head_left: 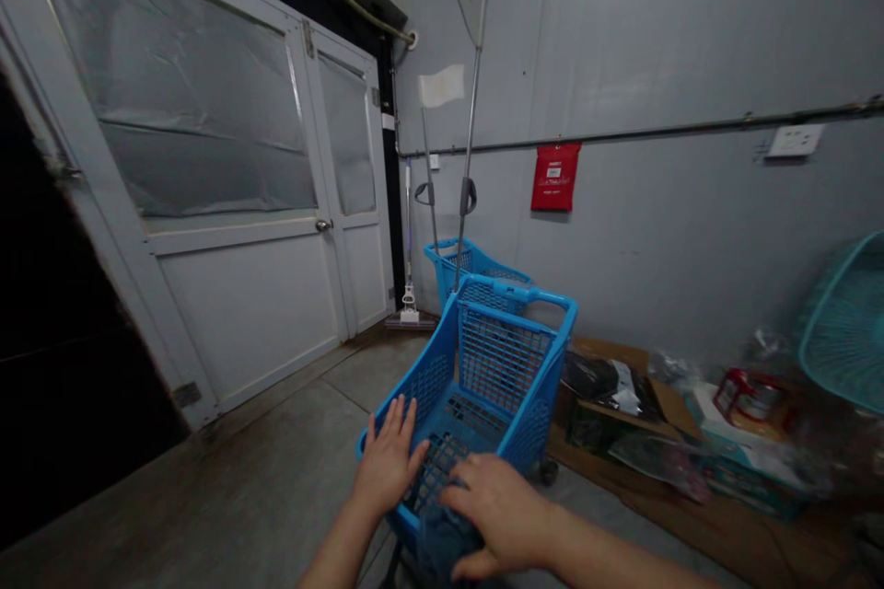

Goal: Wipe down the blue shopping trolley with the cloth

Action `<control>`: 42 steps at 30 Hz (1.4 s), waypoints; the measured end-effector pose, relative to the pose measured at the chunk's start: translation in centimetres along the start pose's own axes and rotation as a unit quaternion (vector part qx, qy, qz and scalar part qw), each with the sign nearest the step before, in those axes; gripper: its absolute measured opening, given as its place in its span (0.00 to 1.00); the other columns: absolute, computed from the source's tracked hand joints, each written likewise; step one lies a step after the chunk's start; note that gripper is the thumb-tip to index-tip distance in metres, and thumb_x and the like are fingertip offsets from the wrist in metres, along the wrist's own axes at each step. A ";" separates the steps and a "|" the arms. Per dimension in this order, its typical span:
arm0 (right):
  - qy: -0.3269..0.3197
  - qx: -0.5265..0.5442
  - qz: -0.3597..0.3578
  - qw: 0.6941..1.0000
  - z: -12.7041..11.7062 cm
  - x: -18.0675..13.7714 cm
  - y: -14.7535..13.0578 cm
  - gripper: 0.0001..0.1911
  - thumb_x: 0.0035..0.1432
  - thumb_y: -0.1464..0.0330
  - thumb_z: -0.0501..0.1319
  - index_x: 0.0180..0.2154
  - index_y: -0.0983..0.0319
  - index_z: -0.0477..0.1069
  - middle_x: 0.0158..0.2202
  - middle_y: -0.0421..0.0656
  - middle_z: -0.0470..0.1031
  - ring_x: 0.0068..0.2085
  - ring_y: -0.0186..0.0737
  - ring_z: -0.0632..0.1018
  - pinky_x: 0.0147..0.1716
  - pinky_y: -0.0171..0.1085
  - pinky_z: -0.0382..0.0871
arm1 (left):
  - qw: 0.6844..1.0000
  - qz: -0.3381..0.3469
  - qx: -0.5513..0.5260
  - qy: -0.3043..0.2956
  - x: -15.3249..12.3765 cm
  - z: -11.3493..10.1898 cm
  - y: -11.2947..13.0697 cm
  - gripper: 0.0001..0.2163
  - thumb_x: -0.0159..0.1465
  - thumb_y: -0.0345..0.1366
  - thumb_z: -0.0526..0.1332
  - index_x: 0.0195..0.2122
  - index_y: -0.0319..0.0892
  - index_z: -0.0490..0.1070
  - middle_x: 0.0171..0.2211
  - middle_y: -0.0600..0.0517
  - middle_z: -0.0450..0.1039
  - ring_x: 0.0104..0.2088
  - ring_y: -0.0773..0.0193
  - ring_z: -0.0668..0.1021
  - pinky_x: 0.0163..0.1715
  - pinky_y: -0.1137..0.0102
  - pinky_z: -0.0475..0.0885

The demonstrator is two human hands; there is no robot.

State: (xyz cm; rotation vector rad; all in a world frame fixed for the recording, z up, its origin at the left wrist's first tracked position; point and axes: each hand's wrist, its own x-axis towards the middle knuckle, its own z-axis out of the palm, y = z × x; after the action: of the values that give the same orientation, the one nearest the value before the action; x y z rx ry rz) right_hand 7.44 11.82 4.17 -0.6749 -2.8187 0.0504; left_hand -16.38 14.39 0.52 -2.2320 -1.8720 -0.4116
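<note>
Cart: a blue shopping cart (497,359) of plastic mesh stood on the grey concrete floor (276,469) right in front of the person, its handle at the far end and its basket open at the top.
Left hand: the left hand (389,465) lay flat on the near left rim of the cart, fingers straight and spread, gripping nothing.
Right hand: the right hand (501,515) rested at the near end of the cart, its fingers bent over and its thumb under a dark blue-grey bundle (438,536).
Bundle: it sat against the cart's near end; whether it was cloth or a part of the cart could not be told.
Second cart: another blue cart (456,259) stood just behind the first, near the corner of the room.
Cleaning tools: two long-handled mops (470,156) leaned up from the second cart against the wall, and a floor mop (409,304) stood beside the doors.
Doors: white double doors (241,285) with film-covered panes filled the left side, with a round knob (323,225) between them.
Wall: a red pouch (556,177) hung under a horizontal pipe (691,131), and a white socket (794,141) sat further right.
Right of the cart: flattened cardboard (608,354) lay on the floor with bags and boxes on it, and a teal wire guard (846,322) showed at the frame edge.
</note>
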 end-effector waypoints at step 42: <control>0.013 -0.159 0.158 0.974 -7.8 -0.9 14.2 0.10 0.58 0.64 0.58 0.38 0.61 0.73 0.38 0.47 0.74 0.42 0.44 0.73 0.42 0.38 0.64 | 0.989 0.040 0.011 -0.145 0.5 -1.7 -3.8 0.40 0.60 0.53 0.55 0.68 0.43 0.39 0.69 0.45 0.35 0.68 0.50 0.45 0.64 0.44 0.41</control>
State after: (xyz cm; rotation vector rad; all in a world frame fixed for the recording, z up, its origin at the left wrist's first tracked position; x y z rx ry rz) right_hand 16.37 23.92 10.32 -1.1802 -2.6898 -0.3576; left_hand -20.21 14.95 2.22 -2.4529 -1.8957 -0.0553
